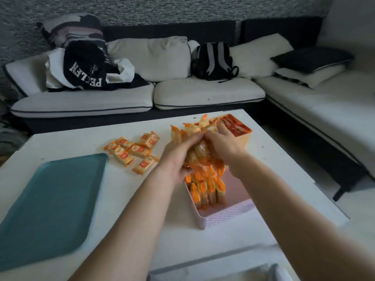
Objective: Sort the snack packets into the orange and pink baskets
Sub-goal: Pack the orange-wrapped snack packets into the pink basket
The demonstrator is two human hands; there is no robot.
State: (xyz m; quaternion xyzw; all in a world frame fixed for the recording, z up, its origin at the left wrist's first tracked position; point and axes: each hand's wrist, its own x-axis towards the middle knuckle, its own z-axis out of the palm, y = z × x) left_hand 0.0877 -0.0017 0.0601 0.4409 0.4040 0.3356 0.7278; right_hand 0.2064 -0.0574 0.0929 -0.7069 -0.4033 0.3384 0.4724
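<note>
Both hands closed around 1 thick bundle of orange-and-yellow snack packets (pixel 199 153): left hand (pixel 178 157) wrapped on the bundle's left flank with fingers curled over its top, right hand (pixel 223 142) pressed on the right flank, fingers folded inward to meet the left ones. No gap showing between fingers and wrappers, so a firm 2-handed clamp rather than a loose cradle.

Long axis of the held packets running roughly up and down, upper ends fanning out past the fingertips, lower ends hanging straight beneath the palms.

Directly under the fingers: pink basket (pixel 223 217), already holding a row of the same orange packets stood on end along its left side. Likely next: a straight drop or lowering, no sideways travel needed.

Just beyond the right hand's knuckles: orange basket (pixel 244 138), filled with red packets (pixel 235 124).

Off to the left of the left hand, well apart: a loose scatter of packets (pixel 134 153) flat on the white table (pixel 142 201), nearer the left hand, probably next to gather.

Farther left again: teal tray (pixel 52 205).
</note>
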